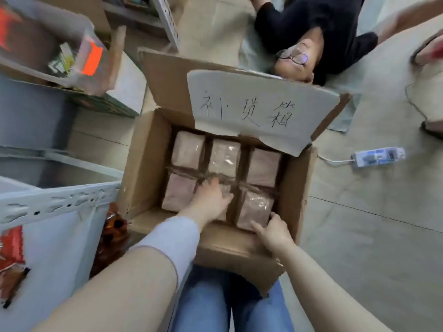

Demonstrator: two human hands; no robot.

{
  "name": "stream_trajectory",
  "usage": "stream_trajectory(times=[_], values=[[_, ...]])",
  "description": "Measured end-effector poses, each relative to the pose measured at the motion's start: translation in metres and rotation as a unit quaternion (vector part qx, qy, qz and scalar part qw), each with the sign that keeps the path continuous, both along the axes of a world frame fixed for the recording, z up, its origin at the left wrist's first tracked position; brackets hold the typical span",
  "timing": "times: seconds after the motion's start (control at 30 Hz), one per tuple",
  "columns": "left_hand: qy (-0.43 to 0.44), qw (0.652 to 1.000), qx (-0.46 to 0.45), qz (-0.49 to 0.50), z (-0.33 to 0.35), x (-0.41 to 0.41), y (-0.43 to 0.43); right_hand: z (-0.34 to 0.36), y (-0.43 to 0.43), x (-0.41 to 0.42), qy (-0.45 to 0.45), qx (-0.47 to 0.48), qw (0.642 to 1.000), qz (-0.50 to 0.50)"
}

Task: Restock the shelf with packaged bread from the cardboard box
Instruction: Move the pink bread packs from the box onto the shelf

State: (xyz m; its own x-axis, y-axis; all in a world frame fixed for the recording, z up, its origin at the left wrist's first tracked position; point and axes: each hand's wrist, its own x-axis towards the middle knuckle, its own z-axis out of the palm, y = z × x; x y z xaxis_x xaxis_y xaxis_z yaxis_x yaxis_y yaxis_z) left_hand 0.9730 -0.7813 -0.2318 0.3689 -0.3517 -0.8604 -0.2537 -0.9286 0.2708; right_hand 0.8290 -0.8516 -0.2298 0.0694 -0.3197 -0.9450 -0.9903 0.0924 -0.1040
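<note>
Both hands in cardboard box of packaged bread.
Left hand flat, fingers spread, on a pack; right hand curled on corner pack's edge (flap paper handwritten "补货箱").

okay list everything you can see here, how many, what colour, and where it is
box: one, brown, centre floor, open
bread packs: six showing, pinkish-tan, in box, two rows
paper label: one, white, handwritten, on far flap
shelf: one, white, left
snack packs: several, red, on shelf, blurred
power strip: one, white, floor right
other person: one, dark top, beyond box
jeans: blue, bottom
left hand: on near middle pack
right hand: at near right pack
</note>
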Motion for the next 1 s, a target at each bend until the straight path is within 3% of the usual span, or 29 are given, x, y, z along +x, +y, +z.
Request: stream_trajectory(times=[0.17,0.37,0.53,0.73,1.0], values=[[-0.115,0.986,0.01,0.124,-0.099,0.029,-0.049,-0.087,-0.014,0.015,0.069,0.002,0.996,-0.05],[-0.209,0.958,-0.011,0.197,-0.117,0.035,-0.059,-0.081,-0.006,0.014,0.072,-0.059,0.991,-0.097],[-0.12,0.973,-0.044,0.19,-0.111,0.048,-0.053,-0.066,-0.002,0.006,0.02,-0.073,0.99,-0.122],[-0.053,0.963,-0.113,0.238,-0.082,0.059,-0.038,-0.052,0.006,-0.005,-0.03,-0.03,0.977,-0.21],[-0.056,0.904,-0.227,0.359,-0.003,0.055,0.0,0.011,0.008,-0.014,-0.127,0.009,0.931,-0.342]])
